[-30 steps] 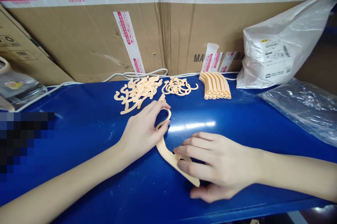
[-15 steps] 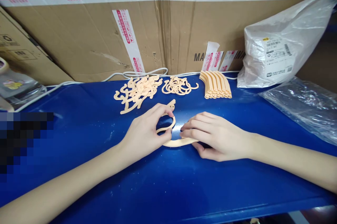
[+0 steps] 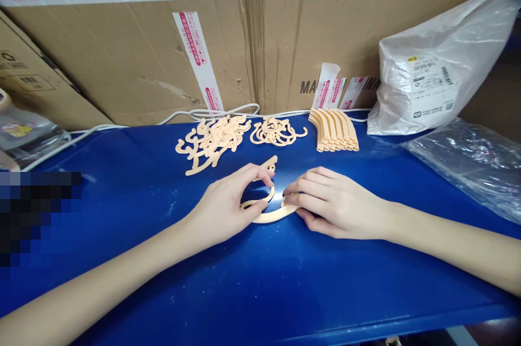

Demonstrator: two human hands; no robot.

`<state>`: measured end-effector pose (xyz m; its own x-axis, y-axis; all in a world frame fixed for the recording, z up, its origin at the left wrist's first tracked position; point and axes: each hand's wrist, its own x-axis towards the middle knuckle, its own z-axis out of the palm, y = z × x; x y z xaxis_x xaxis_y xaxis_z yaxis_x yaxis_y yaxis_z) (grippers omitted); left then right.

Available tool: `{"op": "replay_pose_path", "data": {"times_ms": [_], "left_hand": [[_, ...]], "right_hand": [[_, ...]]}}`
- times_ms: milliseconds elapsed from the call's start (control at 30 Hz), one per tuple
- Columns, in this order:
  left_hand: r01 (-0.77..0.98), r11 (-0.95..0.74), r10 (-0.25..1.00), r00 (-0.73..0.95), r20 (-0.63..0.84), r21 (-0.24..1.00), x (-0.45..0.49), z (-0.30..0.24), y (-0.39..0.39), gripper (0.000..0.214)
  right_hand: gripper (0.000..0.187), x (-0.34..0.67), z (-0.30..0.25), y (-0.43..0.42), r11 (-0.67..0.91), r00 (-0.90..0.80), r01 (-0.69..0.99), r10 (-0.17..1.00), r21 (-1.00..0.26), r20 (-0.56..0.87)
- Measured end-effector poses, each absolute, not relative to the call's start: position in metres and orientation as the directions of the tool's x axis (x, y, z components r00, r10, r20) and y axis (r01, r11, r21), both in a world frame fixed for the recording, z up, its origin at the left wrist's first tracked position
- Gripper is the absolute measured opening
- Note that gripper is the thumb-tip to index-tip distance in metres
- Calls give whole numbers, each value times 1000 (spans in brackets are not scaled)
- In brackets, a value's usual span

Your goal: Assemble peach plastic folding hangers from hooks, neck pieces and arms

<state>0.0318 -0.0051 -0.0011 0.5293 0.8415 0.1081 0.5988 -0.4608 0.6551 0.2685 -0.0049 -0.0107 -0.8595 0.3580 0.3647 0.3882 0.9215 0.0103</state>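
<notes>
My left hand (image 3: 223, 199) is closed around cream plastic hanger parts above the blue table. A thin curved hook (image 3: 272, 192) shows between its thumb and fingers, and a flat end with small holes (image 3: 271, 164) sticks out beyond the fingertips. Below the thumb a thicker curved hanger arm (image 3: 274, 217) runs across to my right hand (image 3: 337, 202). The fingers and thumb of that hand pinch the arm's right end. How the parts meet is hidden behind my left hand.
Along the back lie a pile of small curved pieces (image 3: 220, 140), a heap of hooks (image 3: 279, 132) and a stack of hanger arms (image 3: 334, 129). Cardboard boxes (image 3: 142, 58) stand behind, with a white cable (image 3: 179, 114) before them. Plastic bags (image 3: 439, 75) sit at right.
My right hand has moved slightly up, raising the right end of the hanger arm. My left hand and the hook have shifted a little to the right.
</notes>
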Motion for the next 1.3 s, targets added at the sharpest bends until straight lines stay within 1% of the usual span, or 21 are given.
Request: {"op": "replay_pose_path", "data": {"times_ms": [100,233,367,533,667,767,833,900,1000,1067,1200,1300], "left_hand": [[589,-470,833,542,110,658,31,-1,-5,22],[528,-495,808,572,141,690,28,-1,-3,11],[458,-470,804,575,151,755,26,0,-3,17],[387,-450,809,558,184,805,27,0,-2,21],[329,-478,784,578,227,814,28,-3,2,17],[325,-552,746,604,281,768,27,-6,4,17],[364,-614,722,617,313,700,26,-6,3,23],[413,-652,707,634,314,636,25,-6,1,28],[470,-668,701,657,276,577,26,-3,-3,33],[486,-678,695,668,266,552,26,-1,-5,37],[488,-701,675,691,260,520,27,1,-9,46],[505,-696,671,711,211,510,27,1,-10,49]], "right_hand": [[23,268,-10,-5,919,-859,395,368,5,355],[23,268,-9,-4,902,-845,431,409,-15,343],[22,269,-9,-4,883,-824,467,451,-38,343],[21,269,-8,-4,873,-815,487,469,-39,340],[21,270,-7,-5,869,-810,494,472,-28,347],[20,271,-8,-5,855,-797,518,489,-15,356],[18,271,-9,-4,826,-766,564,524,-2,372],[15,272,-11,-1,783,-718,621,574,-10,394],[12,272,-13,2,733,-649,673,650,-101,396],[12,272,-12,3,724,-625,669,669,-166,402],[11,273,-10,1,758,-640,611,643,-229,422],[14,273,-8,0,825,-755,503,565,-259,333]]}}
